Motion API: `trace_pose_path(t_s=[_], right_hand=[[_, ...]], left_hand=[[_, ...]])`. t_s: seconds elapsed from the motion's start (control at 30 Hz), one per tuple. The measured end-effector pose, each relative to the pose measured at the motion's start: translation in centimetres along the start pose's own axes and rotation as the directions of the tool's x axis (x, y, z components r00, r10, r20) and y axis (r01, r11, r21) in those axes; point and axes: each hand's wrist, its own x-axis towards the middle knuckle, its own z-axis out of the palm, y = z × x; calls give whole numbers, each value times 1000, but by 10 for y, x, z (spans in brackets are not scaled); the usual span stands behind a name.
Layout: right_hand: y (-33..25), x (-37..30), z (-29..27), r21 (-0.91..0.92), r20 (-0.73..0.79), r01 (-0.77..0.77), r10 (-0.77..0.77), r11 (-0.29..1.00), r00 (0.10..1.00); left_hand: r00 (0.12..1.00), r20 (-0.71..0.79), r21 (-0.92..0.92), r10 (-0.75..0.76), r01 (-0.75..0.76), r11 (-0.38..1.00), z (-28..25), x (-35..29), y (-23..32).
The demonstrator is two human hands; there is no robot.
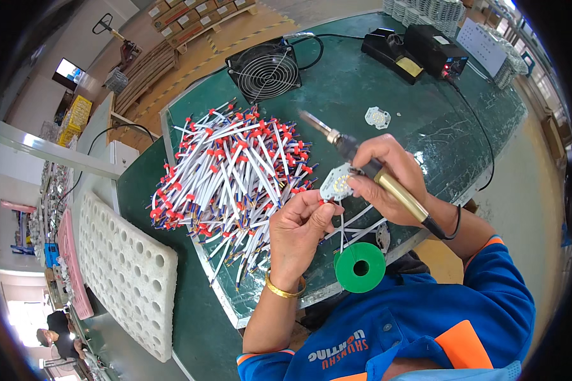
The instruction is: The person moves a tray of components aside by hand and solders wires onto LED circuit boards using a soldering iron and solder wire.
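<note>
My right hand [391, 181] grips a soldering iron [397, 193] with a gold-coloured handle, its metal tip pointing up and left. The thumb of that hand also touches a small pale LED board [337, 183] with yellowish dots. At the board's lower left edge, my left hand [302, 228] is closed in a pinch; the exact spot between its fingertips is partly hidden. Thin white cable [342, 232] hangs below the board. A green spool [360, 267] stands close by at the table's near edge. Left of my hands lies a big heap of short white cables [229, 171] with red rings.
A black fan [265, 70] stands behind the heap. Far right are a soldering station [435, 51] and its iron stand [393, 56]; the iron's cord [483, 120] curves along the right side. Another LED board [377, 117] lies on the green table [343, 95]. A white foam tray with holes [130, 267] leans left.
</note>
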Motion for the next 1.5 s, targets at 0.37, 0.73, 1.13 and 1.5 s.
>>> trace_pose_path(t_s=[0.37, 0.73, 1.13, 1.5], right_hand=[[7, 1, 5, -159, -71, 162, -175, 974, 982], [8, 0, 5, -103, -57, 85, -91, 991, 994], [3, -3, 8, -62, 57, 131, -127, 989, 990], [-5, -2, 4, -97, 10, 173, -173, 980, 985]], left_hand=[[999, 18, 13, -37, 37, 999, -1, -1, 1], [999, -13, -4, -42, 42, 999, 1, 1, 0], [996, -52, 336, 74, -52, 941, 9, -2, -5], [955, -2, 448, 298, -265, 854, 9, 1, -12]])
